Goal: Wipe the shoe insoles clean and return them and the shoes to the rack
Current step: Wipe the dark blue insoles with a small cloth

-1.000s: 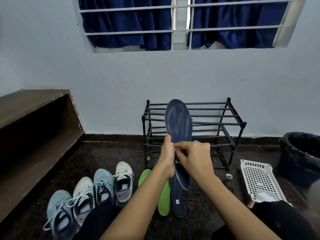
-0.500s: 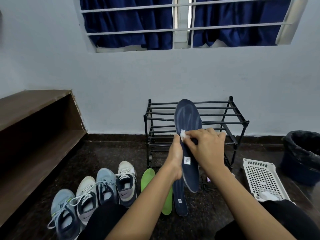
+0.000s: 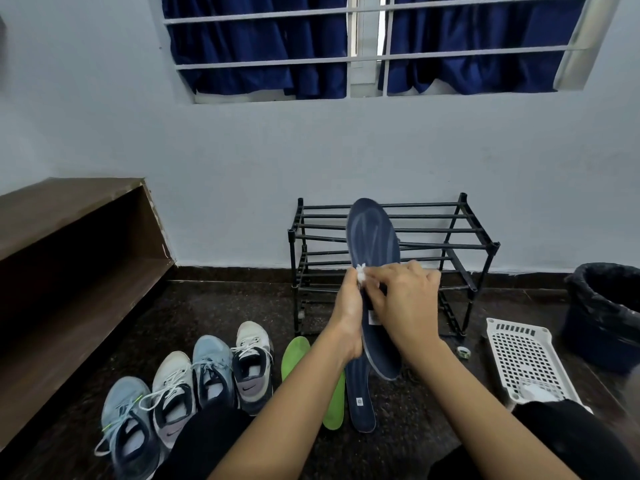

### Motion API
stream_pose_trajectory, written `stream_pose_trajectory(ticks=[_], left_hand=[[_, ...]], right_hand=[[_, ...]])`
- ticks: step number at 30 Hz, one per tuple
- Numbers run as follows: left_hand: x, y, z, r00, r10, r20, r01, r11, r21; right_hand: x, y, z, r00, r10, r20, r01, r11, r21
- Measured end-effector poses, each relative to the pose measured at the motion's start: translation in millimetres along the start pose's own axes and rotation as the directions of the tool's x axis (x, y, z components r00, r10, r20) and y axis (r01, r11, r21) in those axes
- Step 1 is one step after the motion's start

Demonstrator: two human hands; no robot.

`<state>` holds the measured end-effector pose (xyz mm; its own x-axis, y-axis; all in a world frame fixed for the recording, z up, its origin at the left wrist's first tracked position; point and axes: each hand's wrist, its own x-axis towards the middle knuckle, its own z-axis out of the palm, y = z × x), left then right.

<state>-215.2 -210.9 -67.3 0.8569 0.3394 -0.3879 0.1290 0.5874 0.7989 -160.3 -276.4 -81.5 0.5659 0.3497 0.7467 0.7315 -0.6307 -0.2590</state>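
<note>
My left hand (image 3: 349, 313) grips a dark blue insole (image 3: 374, 237) upright at its middle, in front of the black shoe rack (image 3: 460, 244). My right hand (image 3: 405, 299) pinches a small white wipe (image 3: 362, 273) against the insole's face. On the floor below lie a second dark blue insole (image 3: 360, 403) and a green insole (image 3: 296, 355), partly hidden by my left forearm. Several sneakers stand in a row at the lower left: a light blue one (image 3: 124, 420), a white one (image 3: 173, 393), another light blue one (image 3: 213, 365) and a white and grey one (image 3: 252, 358).
A white perforated basket (image 3: 523, 358) holding a white wad lies at the right, with a dark bin (image 3: 609, 306) lined with a black bag behind it. A small tape roll (image 3: 462, 351) sits on the dark floor. A wooden bench shelf (image 3: 69, 271) runs along the left wall.
My right hand with the wipe has moved up the insole from its lower part to its middle. The insole is now held a little further right.
</note>
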Motion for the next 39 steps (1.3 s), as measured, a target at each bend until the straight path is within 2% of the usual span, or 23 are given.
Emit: stream_pose_trajectory(ticks=[3,7,12,19,23,30,33,39], left_hand=[[-1,-3,3,0.999,-0.014,0.043,0.015,1.000,-0.013],[3,3,-2,1.000,0.011,0.021,-0.011,1.000,-0.011],[8,6,-10,0.999,0.002,-0.035,-0.002,1.000,-0.003],[4,-5,-4,1.000,-0.017,-0.023,0.016,0.999,-0.037],[-1,-8,1,0.998,-0.041,0.037,0.043,0.998,-0.051],[6,2,-10,0.999,-0.025,-0.024,0.025,1.000,0.018],[8,1,-9,0.999,-0.026,-0.041,0.027,1.000,0.015],[2,-10,2,0.999,-0.044,0.023,0.044,0.999,0.019]], right_hand=[[11,7,2,0.998,0.053,0.028,-0.054,0.996,0.067],[10,3,3,0.998,-0.024,0.053,0.020,0.998,0.067],[-1,-1,3,0.994,-0.028,0.110,0.023,0.999,0.047],[3,2,2,0.998,0.015,0.054,-0.019,0.998,0.064],[12,7,2,0.997,0.055,0.045,-0.058,0.996,0.066],[0,3,-7,0.986,0.003,0.170,-0.020,0.995,0.102],[-6,3,-6,0.988,-0.018,0.155,0.004,0.996,0.091],[13,12,-4,0.991,0.049,0.128,-0.057,0.997,0.059]])
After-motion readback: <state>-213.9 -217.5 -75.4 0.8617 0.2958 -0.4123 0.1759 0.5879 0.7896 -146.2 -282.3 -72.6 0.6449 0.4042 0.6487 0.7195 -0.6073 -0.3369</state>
